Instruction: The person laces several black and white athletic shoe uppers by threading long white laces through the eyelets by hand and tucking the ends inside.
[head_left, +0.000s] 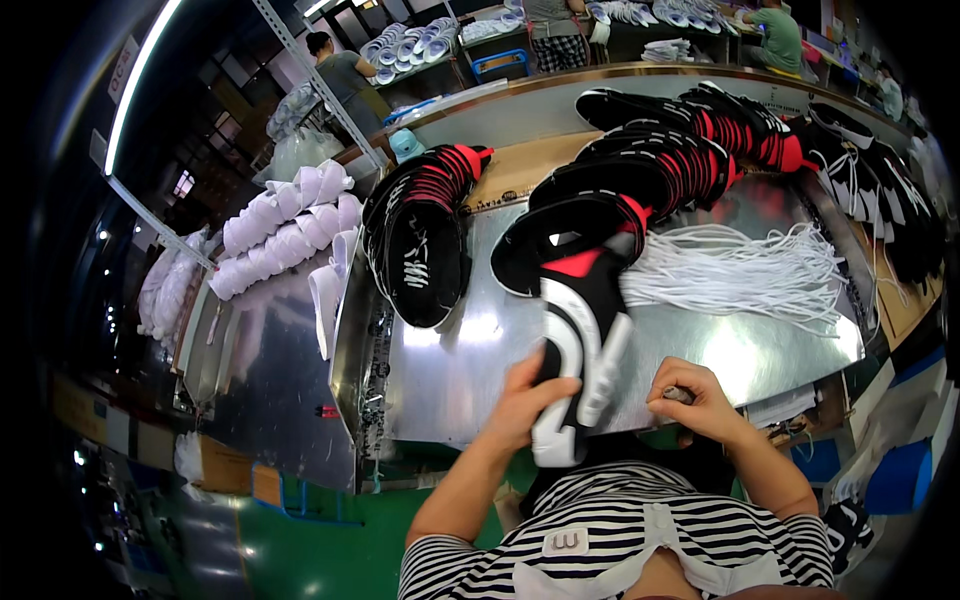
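My left hand (528,400) is closed around a black, white and red shoe upper (562,340), which hangs at a slant over the near edge of the metal table (460,385). The upper is slightly blurred, and its red end lies by the stacked uppers. To its right, my right hand (700,398) is closed on a small grey-brown rounded piece (678,394), like the end of a handle; the fingers hide the rest. Beyond both hands, a bundle of white shoelaces (740,270) lies spread on the table.
Black and red shoe uppers stand nested in rows (640,165) at the back, with another stack (420,235) at the left. White pieces (285,235) line the left side bench. Black uppers with white laces (875,190) lie far right. Other people work beyond the raised ledge (520,110).
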